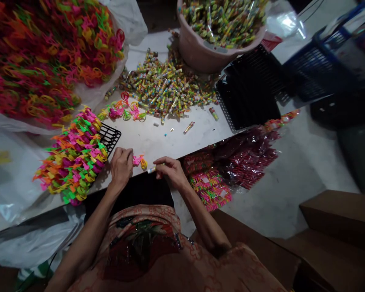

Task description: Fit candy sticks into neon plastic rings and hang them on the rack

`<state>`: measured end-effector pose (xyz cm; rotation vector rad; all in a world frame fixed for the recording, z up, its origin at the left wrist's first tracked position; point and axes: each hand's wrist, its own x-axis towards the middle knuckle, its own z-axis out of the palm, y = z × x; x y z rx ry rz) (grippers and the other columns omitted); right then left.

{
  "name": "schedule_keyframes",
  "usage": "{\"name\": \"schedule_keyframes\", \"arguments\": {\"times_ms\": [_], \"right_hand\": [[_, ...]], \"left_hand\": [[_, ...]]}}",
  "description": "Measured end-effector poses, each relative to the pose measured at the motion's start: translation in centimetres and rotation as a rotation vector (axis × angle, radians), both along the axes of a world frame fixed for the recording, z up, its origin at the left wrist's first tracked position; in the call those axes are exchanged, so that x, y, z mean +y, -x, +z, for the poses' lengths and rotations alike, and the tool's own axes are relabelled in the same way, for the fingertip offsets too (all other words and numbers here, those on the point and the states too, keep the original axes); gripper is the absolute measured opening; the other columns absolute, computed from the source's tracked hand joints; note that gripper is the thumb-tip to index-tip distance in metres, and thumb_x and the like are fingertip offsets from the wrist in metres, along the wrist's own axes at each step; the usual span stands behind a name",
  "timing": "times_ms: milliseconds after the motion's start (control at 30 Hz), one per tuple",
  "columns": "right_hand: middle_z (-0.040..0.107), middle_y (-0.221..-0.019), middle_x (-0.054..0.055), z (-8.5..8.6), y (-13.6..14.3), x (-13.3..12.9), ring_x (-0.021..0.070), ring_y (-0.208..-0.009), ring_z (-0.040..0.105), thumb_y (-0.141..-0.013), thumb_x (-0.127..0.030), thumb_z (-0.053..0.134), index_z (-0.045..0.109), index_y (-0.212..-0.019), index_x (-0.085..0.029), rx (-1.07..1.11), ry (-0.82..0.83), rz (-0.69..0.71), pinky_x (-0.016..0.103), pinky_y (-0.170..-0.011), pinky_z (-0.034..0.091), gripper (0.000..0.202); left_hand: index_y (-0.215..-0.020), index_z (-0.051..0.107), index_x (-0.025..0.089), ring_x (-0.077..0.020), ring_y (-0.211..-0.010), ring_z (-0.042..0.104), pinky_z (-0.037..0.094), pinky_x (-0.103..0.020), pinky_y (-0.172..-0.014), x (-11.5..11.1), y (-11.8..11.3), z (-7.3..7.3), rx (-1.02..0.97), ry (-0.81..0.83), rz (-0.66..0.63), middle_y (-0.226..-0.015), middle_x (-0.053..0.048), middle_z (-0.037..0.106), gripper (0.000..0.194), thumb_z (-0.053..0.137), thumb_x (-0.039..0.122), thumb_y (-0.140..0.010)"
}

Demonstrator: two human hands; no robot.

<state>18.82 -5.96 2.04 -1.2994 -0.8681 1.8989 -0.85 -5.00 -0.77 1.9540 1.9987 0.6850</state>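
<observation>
Tube (151, 170) sits pinched in the right hand (172, 171) near the edge of the white surface (144, 138); the left hand (121, 165) curls beside pink-and-yellow plastic pieces (136, 161), whether gripping them I cannot tell.

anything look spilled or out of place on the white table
Possibly: one slim multicoloured tube and a tiny blue bit lie on the white table away from the loose heap of multicoloured tubes beside the pink plastic tub, so they look like strays. Nothing looks clearly damaged.

White table (146, 136) above grey floor (298, 170) (rather dim here), brown cardboard box (340, 209) lower right.
</observation>
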Motion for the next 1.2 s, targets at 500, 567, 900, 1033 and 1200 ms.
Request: {"name": "schedule_keyframes", "arguments": {"times_ms": [500,567,900,1033,1200], "right_hand": [[0.061,-0.062,-0.007,-1.0,2.1,3.8,0.0056,-0.042,0.052,-0.071,-0.016,0.060,0.072,-0.113,-0.018,-0.060,-0.095,0.171,0.019,-0.045,0.044,0.044],[0.061,-0.059,-0.006,-1.0,2.0,4.3,0.0062,-0.043,0.051,-0.070,-0.014,0.057,0.074,-0.108,-0.017,-0.080,-0.107,0.245,0.019,-0.046,0.044,0.041],[0.059,-0.051,-0.006,-0.6,1.3,6.1,0.0065,-0.047,0.050,-0.067,-0.017,0.061,0.074,-0.080,-0.014,-0.143,-0.099,0.260,0.018,-0.048,0.040,0.018],[0.063,-0.053,-0.006,-0.4,1.7,6.1,0.0073,-0.049,0.055,-0.065,-0.023,0.069,0.072,-0.078,-0.016,-0.050,-0.102,0.094,0.019,-0.050,0.044,0.015],[0.069,-0.060,-0.004,-0.5,1.7,5.8,0.0085,-0.054,0.062,-0.058,-0.032,0.081,0.070,-0.077,-0.017,0.082,-0.043,-0.114,0.023,-0.061,0.054,0.027]], "left_hand": [[-0.093,0.066,0.020,-0.0179,-0.078,0.061,0.048,-0.031,-0.074,0.5,-1.1,1.2,-0.256,0.123,0.110,-0.089,-0.003,0.064,0.020,0.058,0.037,-0.086],[-0.108,0.064,0.019,-0.0170,-0.073,0.060,0.047,-0.031,-0.072,1.3,-1.2,1.3,-0.259,0.152,0.155,-0.092,-0.003,0.065,0.029,0.060,0.036,-0.085],[-0.084,0.062,0.021,-0.0225,-0.090,0.060,0.047,-0.034,-0.077,1.4,-1.6,2.0,-0.148,0.155,0.004,-0.092,-0.006,0.059,0.013,0.057,0.033,-0.086],[-0.081,0.059,0.021,-0.0162,-0.068,0.058,0.047,-0.029,-0.064,1.2,-1.7,1.8,-0.601,0.161,0.174,-0.075,0.000,0.060,0.024,0.062,0.045,-0.081],[-0.089,0.063,0.017,-0.0094,-0.052,0.056,0.046,-0.022,-0.052,2.0,-1.8,2.2,-1.165,0.235,0.304,-0.066,0.004,0.063,0.049,0.084,0.049,-0.058]]}}
